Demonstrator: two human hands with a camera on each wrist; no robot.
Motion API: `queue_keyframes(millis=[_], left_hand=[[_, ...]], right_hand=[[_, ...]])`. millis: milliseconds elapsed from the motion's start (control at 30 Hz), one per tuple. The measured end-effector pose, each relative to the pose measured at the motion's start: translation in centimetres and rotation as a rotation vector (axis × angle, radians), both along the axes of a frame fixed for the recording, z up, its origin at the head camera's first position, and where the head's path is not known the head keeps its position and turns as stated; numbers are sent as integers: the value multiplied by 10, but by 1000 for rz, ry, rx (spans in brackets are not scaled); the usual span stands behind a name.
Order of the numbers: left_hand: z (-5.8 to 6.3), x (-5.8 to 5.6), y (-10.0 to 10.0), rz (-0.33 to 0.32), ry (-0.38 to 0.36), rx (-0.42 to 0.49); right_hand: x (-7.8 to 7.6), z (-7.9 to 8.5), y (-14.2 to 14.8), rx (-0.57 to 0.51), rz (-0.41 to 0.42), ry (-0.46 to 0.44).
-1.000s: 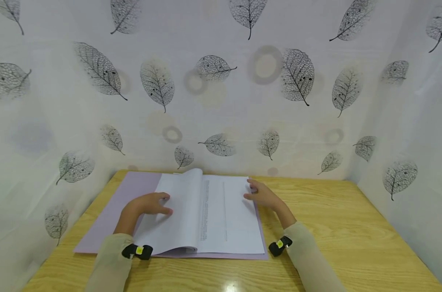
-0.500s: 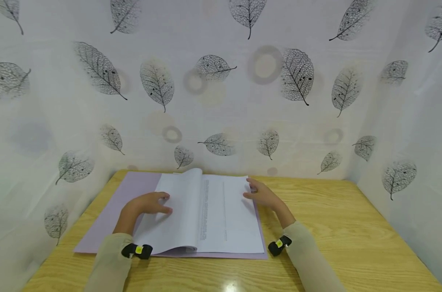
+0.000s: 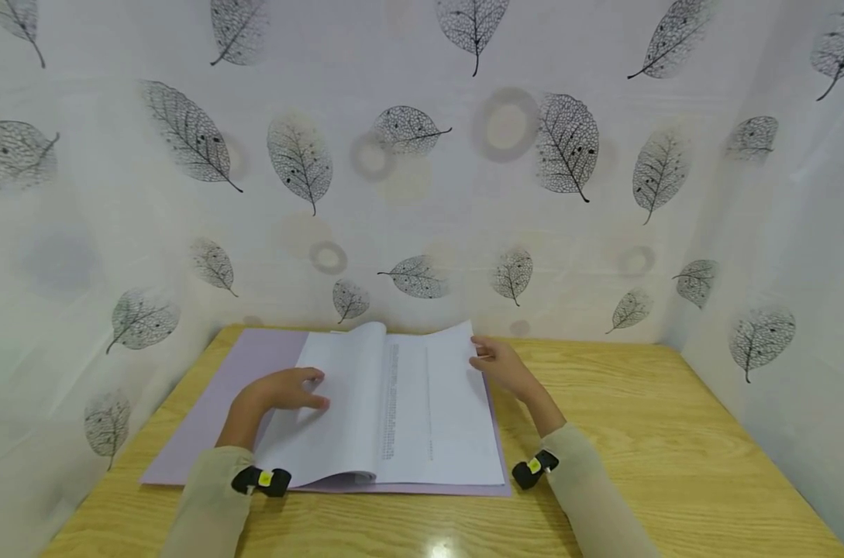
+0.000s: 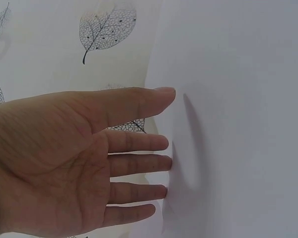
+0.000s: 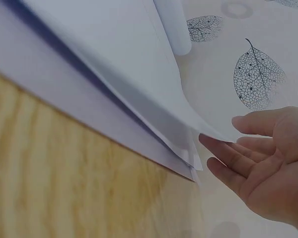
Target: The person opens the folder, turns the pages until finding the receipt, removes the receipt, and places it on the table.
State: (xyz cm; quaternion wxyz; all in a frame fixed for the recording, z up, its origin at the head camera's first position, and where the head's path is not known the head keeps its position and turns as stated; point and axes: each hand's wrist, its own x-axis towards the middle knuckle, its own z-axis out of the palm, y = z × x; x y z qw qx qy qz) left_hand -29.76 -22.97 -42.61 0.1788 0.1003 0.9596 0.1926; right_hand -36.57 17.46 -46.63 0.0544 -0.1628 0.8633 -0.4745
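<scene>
A stack of white pages lies between lilac covers (image 3: 236, 387) on the table, opened out. Its left-hand pages (image 3: 338, 442) curl over near the middle; the right-hand page (image 3: 456, 426) bears faint printed columns. My left hand (image 3: 285, 390) rests on the left-hand pages. In the left wrist view, that hand (image 4: 89, 163) has straight fingers with their tips at the paper. At the far right corner is my right hand (image 3: 508, 368). In the right wrist view, a raised page corner (image 5: 208, 130) lies over the fingers of my right hand (image 5: 268, 163), its thumb apart above the sheet.
The wooden table (image 3: 624, 418) extends to the right of the pages and along the front. A pale curtain (image 3: 422, 209) with leaf prints hangs behind and on both sides. Each sleeve carries a black wrist camera, one left (image 3: 263, 480), one right (image 3: 535, 470).
The far right corner of the right-hand page has risen from the stack. My right hand has shifted slightly away from me and up. My left hand has stayed in place.
</scene>
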Motion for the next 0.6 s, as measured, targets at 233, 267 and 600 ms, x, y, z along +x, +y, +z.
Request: queue_keyframes(millis=[233, 267, 600], left_hand=[[-1, 0, -1, -14, 8, 9], [-1, 1, -1, -13, 8, 11], [0, 1, -1, -14, 8, 13]], right_hand=[[-5, -3, 1, -74, -5, 15], [-6, -3, 1, -76, -1, 13], [-1, 3, 3, -51, 6, -53]])
